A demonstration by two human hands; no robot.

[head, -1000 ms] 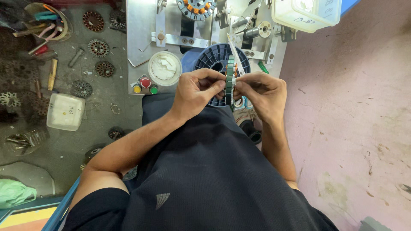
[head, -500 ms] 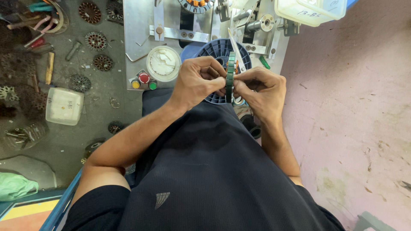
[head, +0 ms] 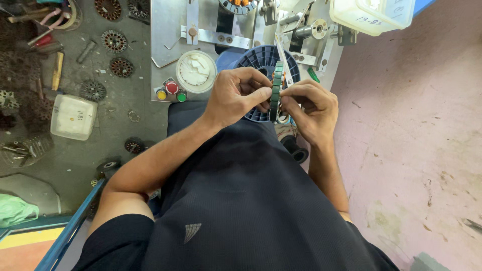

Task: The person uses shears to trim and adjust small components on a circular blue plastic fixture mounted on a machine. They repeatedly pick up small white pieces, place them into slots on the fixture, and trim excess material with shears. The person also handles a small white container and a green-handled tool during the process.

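While both hands meet above the person's lap, they pinch a thin green toothed ring [head: 275,83], seen edge-on and upright, between them. The left hand [head: 238,95] closes thumb and curled fingers on the ring's left face; the right hand [head: 309,108] grips its right face the same way, so the two sets of fingertips nearly touch. The ring sits in front of a round blue plastic spool [head: 261,57], which the hands partly hide. A narrow pale strip [head: 282,62] slants up from the ring toward the far side.

Beyond the spool stands a grey metal machine plate [head: 170,45] carrying a white round dial [head: 196,71] and, just near of it, three small buttons, yellow, red and green [head: 171,91]. To the far right sits a translucent white plastic tub [head: 371,15].

On the left, the dark grey surface [head: 110,135] holds scattered rusty toothed discs [head: 114,41], a white rectangular plastic box [head: 74,117] and a wooden-handled tool [head: 57,70]. A green cloth [head: 15,210] lies at the near left. The pink floor [head: 416,140] fills the right side.
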